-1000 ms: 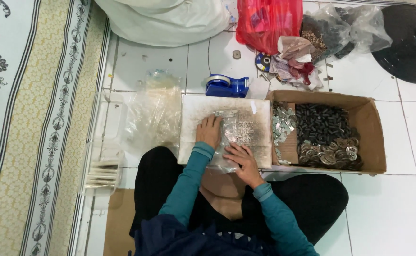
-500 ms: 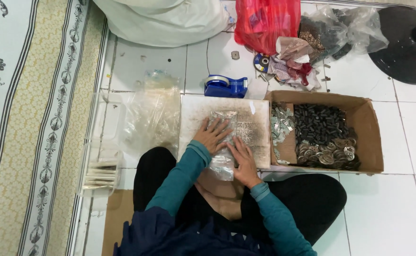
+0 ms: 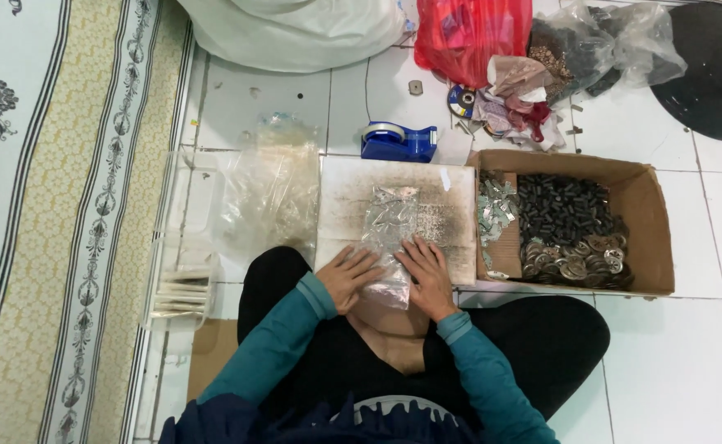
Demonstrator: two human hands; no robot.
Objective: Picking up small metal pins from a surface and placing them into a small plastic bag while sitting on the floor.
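Head view — both hands, left hand [image 3: 348, 275] and right hand [image 3: 427, 275], have slid to the board's [image 3: 352, 205] near edge, flat on the clear packet [image 3: 390, 238] — pressing, not gripping.

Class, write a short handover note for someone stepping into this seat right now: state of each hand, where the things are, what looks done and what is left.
Left hand: open, flat on the near left edge of the clear plastic bag.
Right hand: open, pressing the bag's near right edge.
The bag lies on a stained white board in front of the person and holds small silvery metal pieces.
Cardboard box to the right: silvery clips, dark cylinders and round metal parts, sorted in piles.
Blue tape dispenser beyond the board; pile of empty clear bags to the left.
Done: bag is filled. Left: whether it is sealed cannot be told.
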